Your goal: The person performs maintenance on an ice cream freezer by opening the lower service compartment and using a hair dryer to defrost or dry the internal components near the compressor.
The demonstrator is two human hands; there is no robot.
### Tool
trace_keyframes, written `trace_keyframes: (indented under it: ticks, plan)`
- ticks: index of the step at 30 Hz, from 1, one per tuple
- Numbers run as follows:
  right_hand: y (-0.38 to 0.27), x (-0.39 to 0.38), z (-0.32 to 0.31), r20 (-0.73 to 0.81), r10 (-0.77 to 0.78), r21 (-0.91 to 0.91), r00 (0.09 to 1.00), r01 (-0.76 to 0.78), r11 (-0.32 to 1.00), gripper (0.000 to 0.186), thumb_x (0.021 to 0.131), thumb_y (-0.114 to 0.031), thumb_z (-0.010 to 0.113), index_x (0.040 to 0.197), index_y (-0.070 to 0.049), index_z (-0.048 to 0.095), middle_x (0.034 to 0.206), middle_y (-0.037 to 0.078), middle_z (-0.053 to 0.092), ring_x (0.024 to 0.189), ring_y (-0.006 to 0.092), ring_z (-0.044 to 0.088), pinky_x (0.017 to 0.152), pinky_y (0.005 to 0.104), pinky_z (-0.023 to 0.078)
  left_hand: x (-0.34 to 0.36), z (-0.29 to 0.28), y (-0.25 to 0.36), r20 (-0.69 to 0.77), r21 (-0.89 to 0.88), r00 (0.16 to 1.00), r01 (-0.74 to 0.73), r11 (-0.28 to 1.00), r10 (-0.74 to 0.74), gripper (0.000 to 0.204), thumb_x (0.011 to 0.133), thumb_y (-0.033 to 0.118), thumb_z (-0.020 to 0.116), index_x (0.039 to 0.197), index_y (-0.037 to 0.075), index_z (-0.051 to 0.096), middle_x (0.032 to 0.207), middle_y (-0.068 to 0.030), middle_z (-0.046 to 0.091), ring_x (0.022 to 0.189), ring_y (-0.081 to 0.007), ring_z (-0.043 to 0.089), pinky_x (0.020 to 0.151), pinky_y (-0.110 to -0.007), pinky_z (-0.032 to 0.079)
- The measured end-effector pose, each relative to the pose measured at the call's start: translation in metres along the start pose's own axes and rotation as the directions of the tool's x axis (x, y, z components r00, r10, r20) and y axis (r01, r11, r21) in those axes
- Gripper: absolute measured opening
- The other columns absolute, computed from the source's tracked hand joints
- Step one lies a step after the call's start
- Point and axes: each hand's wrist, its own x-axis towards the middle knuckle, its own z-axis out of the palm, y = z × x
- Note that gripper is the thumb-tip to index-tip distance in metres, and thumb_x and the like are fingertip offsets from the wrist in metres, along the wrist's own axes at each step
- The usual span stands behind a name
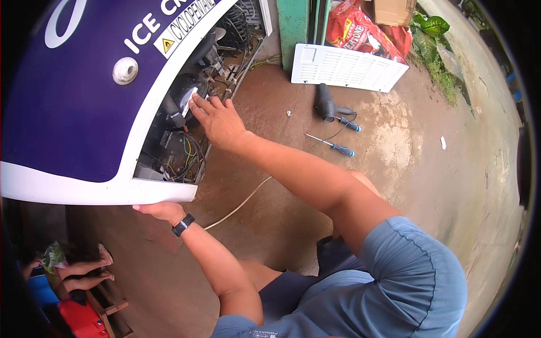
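Note:
A purple and white chest freezer (pixel 67 101) fills the upper left, and its machine compartment is uncovered. Inside sits a black domed compressor (pixel 181 90) with a white label, among pipes and loose wires (pixel 189 152). My right hand (pixel 221 123) reaches to the compressor, its fingers stretched out and apart by the label; whether they touch it is hard to tell. Nothing shows in that hand. Against the freezer's near white edge rests my left hand (pixel 160 210), a dark watch (pixel 182 225) on its wrist. One extended finger shows there; the others are partly hidden.
On the wet concrete lie a black hair dryer (pixel 325 104) and two blue-handled screwdrivers (pixel 342 150). A white slatted panel (pixel 348 69) leans before red bags (pixel 360 28). A pale cable (pixel 239 205) crosses the floor. Another person's legs (pixel 87 276) show at lower left.

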Motion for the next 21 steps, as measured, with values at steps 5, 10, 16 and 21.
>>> trace_keyframes:
  ticks: [5,10,16,21]
  plan:
    - [0.008,0.002,-0.012,0.087,-0.015,0.017,0.996,0.013,1.000,0.062,0.093,-0.016,0.054,0.152,-0.005,0.038,0.160,0.009,0.034,0.130,0.0301,0.046,0.103,0.0499,0.041,-0.003,0.005,-0.001,-0.049,-0.016,0.998,0.024,1.000,-0.025,0.078,0.104,0.059,0.023,0.150,-0.003,0.036,0.147,-0.0182,0.046,0.130,-0.0329,0.050,0.110,-0.045,0.042]
    - [0.000,0.005,-0.012,0.079,-0.019,0.073,0.997,0.013,0.997,0.071,0.087,-0.012,0.059,0.153,-0.004,0.035,0.161,0.011,0.033,0.128,0.0296,0.046,0.100,0.0466,0.039,0.036,-0.045,-0.016,0.137,-0.172,0.976,0.191,0.967,-0.168,0.057,0.104,0.052,0.034,0.133,0.006,0.051,0.123,-0.0094,0.058,0.105,-0.0256,0.060,0.093,-0.042,0.051]
    - [0.006,0.000,-0.009,0.080,-0.021,0.115,0.997,0.012,0.993,0.073,0.084,-0.009,0.059,0.153,-0.004,0.035,0.160,0.010,0.033,0.123,0.0293,0.048,0.096,0.0452,0.040,0.013,-0.020,0.002,-0.050,-0.133,0.981,0.179,0.975,-0.187,0.055,0.105,0.049,0.037,0.139,0.007,0.047,0.129,-0.0093,0.056,0.114,-0.0267,0.057,0.099,-0.043,0.049]
    - [0.006,0.007,-0.011,0.028,-0.016,0.157,0.999,0.011,0.988,0.079,0.080,-0.005,0.061,0.154,-0.005,0.035,0.159,0.009,0.036,0.122,0.0300,0.048,0.094,0.0444,0.040,0.036,-0.028,-0.012,-0.044,-0.127,0.993,0.099,0.987,-0.105,0.058,0.105,0.051,0.036,0.142,0.007,0.046,0.137,-0.0088,0.053,0.124,-0.0265,0.053,0.105,-0.043,0.045]
